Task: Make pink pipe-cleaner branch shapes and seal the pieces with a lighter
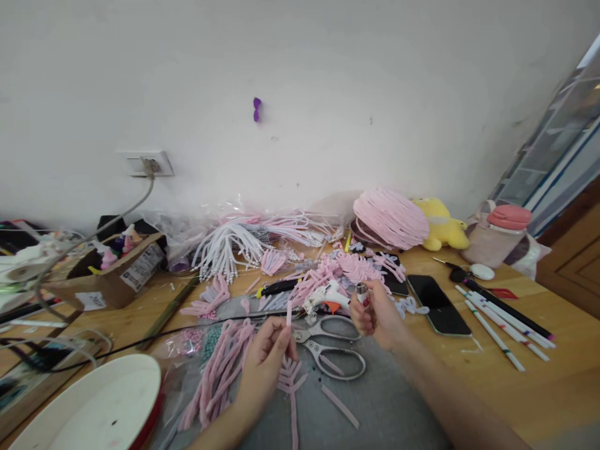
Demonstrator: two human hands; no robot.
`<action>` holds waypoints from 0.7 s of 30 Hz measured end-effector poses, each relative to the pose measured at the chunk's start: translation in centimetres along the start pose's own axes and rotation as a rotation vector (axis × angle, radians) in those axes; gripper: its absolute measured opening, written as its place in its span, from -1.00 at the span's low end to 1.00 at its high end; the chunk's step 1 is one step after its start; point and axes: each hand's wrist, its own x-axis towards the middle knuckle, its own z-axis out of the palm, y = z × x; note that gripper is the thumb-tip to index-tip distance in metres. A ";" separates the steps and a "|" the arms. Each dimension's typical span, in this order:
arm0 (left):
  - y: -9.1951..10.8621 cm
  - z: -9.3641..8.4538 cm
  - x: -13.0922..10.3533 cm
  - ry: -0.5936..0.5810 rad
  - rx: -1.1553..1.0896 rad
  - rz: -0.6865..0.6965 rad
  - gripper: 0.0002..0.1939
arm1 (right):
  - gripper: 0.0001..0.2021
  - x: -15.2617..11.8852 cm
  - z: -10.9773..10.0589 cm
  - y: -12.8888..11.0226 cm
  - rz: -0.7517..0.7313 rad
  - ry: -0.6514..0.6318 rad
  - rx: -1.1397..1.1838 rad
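My left hand point(267, 361) pinches a short pink pipe cleaner piece point(289, 311) between thumb and finger, its end pointing up. Below those fingers hangs or lies a branched pink pipe cleaner stem point(293, 406); whether the hand also grips it is hidden. My right hand point(380, 315) is closed around a lighter point(362, 294), its metal top upward; no flame is visible. Between and below the hands, large grey-handled scissors point(344, 370) lie on the grey mat point(379, 406). A loose pink strip point(340, 406) rests nearby. Behind them sits a white glue gun point(330, 294) with an orange trigger.
Pink pipe cleaners point(220, 375) lie bundled left of my left hand, near a white round lid-like dish point(94, 406). White-tipped stems point(229, 250), a cardboard box point(117, 275) and a pink coil point(391, 219) stand toward the wall. A phone point(438, 305) and striped sticks point(506, 322) lie right.
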 end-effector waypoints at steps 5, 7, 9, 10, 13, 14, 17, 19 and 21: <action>0.4 -0.1 -0.1 -0.014 0.035 0.014 -0.66 | -0.49 -0.8 -0.4 -1.3 -0.064 -0.002 0.068; 0.6 -0.1 -0.3 -0.052 0.043 0.032 -0.64 | -0.48 -1.2 -1.0 -1.9 -0.165 0.010 0.034; 0.6 0.1 -0.5 -0.099 0.052 0.044 -0.64 | -0.51 -1.4 -1.9 -2.2 -0.293 0.098 -0.133; 0.5 0.1 -0.6 -0.117 0.059 0.047 -0.64 | -0.54 -1.4 -2.3 -2.1 -0.360 0.179 -0.285; 0.0 0.3 -0.9 -0.154 0.080 0.060 -0.65 | -0.62 -0.5 -3.1 -1.4 -0.486 0.425 -0.901; -0.2 0.4 -1.0 -0.168 0.094 0.069 -0.65 | -0.62 -0.1 -3.2 -1.1 -0.481 0.464 -1.091; -0.6 0.3 -1.4 -0.218 0.188 0.129 -0.66 | -0.66 1.3 -3.2 0.0 -0.427 0.423 -1.438; -0.8 0.2 -1.8 -0.249 0.287 0.218 -0.68 | -0.73 1.7 -3.1 0.6 -0.423 0.381 -1.509; -0.7 0.0 -2.1 -0.282 0.377 0.359 -0.71 | -0.78 1.6 -3.0 1.1 -0.451 0.382 -1.492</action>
